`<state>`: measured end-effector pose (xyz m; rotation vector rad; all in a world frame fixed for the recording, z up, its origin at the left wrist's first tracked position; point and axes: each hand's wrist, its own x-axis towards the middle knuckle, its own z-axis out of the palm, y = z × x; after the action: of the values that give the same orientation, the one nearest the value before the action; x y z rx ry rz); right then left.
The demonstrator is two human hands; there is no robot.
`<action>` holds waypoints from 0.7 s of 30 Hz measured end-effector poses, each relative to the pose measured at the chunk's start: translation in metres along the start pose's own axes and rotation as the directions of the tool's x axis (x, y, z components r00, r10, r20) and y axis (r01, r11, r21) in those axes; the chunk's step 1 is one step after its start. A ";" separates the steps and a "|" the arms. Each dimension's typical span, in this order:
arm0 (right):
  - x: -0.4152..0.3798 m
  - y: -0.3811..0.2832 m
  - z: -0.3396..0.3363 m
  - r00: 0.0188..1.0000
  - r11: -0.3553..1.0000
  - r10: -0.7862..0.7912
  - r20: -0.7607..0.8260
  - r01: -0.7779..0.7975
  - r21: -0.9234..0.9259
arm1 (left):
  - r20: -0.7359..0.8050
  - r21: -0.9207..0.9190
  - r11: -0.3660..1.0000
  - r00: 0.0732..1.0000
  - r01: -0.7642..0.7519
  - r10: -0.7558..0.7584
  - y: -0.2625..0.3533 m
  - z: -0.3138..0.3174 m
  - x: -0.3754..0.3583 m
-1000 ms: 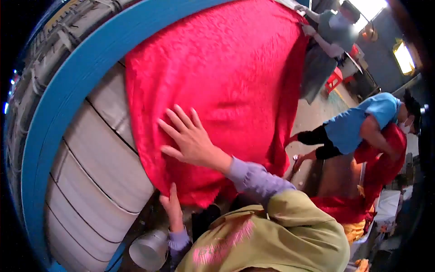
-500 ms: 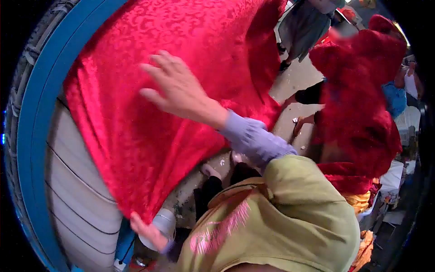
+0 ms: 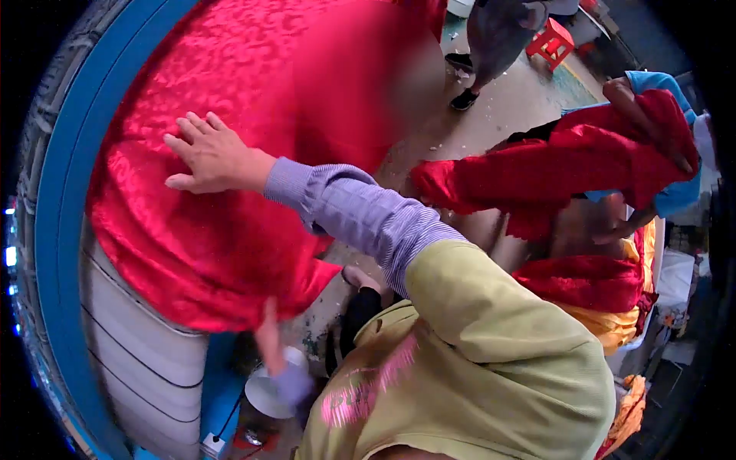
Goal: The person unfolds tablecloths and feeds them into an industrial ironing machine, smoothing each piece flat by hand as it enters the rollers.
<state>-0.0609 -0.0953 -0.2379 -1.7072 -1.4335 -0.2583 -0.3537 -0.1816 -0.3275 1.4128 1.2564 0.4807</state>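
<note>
A large red patterned cloth (image 3: 230, 253) spreads over the grey padded surface (image 3: 142, 337) inside a blue curved rim. My right hand (image 3: 211, 156) lies over the upper left part of the cloth, palm down, fingers spread and holding nothing. Lower down, my left hand (image 3: 268, 333) is at the cloth's bottom edge. Motion smears its fingers, so whether it grips the edge cannot be made out. Part of the cloth at upper centre is blurred.
Past the floor at the right, a person in blue (image 3: 678, 195) handles another red cloth (image 3: 552, 172). Red and orange fabrics (image 3: 606, 322) are piled below. A person in a grey garment (image 3: 494, 42) stands near a red stool (image 3: 550, 44). A white bucket (image 3: 264, 395) is beside my left arm.
My right hand has moved left and slightly down. My left hand has shifted right and up. The cloth's lower part now hangs looser and rounder. The person at the right has turned and lowered the other cloth.
</note>
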 end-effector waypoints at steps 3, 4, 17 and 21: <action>-0.035 -0.002 -0.029 0.991 0.986 0.039 -0.131 -0.017 0.165 | -0.409 0.137 0.990 0.911 0.017 0.041 0.028 -0.126 -0.020; -0.056 -0.005 -0.046 0.984 0.978 0.054 -0.170 -0.018 0.206 | -0.483 0.302 0.953 0.862 -0.002 0.155 0.042 -0.172 -0.020; -0.565 0.079 -0.245 -0.248 -0.242 0.968 -0.044 -0.963 0.120 | 0.043 0.179 0.761 0.777 -0.624 0.627 0.190 -0.040 0.022; -0.602 0.028 -0.334 -0.397 -0.265 0.865 -0.306 -0.880 0.394 | 0.478 0.052 0.909 0.809 -0.414 0.341 0.172 0.098 0.005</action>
<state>-0.1071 -0.7535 -0.4364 -2.0025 0.8431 0.2539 -0.1985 -0.1882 -0.2040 1.7966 0.6324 0.2877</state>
